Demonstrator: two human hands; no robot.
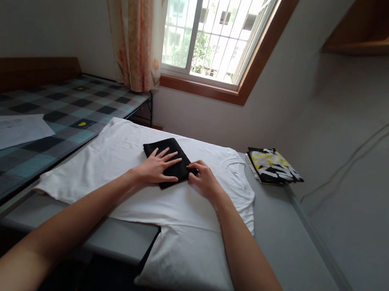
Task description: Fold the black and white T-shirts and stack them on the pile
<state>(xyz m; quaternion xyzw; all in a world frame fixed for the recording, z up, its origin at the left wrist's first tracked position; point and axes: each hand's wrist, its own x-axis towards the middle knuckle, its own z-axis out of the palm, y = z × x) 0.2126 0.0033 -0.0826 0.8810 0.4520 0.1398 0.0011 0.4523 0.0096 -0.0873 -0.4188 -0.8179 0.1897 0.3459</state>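
A flat, dark black piece [170, 147], which looks like a folded sheet or pouch, lies at an angle on a white T-shirt [108, 165]. My left hand [157, 167] rests on it, palm down with fingers spread. At its right corner, my right hand [204, 177] has bent fingers, with thumb and forefinger closed on the edge. The T-shirt is spread sideways over a grey table, its neckline to the right. One sleeve hangs over the near edge.
The grey table [296, 249] extends to the right, with a folded black, white and yellow cloth [273, 167] at its back. On the left stands a bed with a checked cover [32, 102] and papers [12, 131]. A cable [352, 156] hangs along the right wall.
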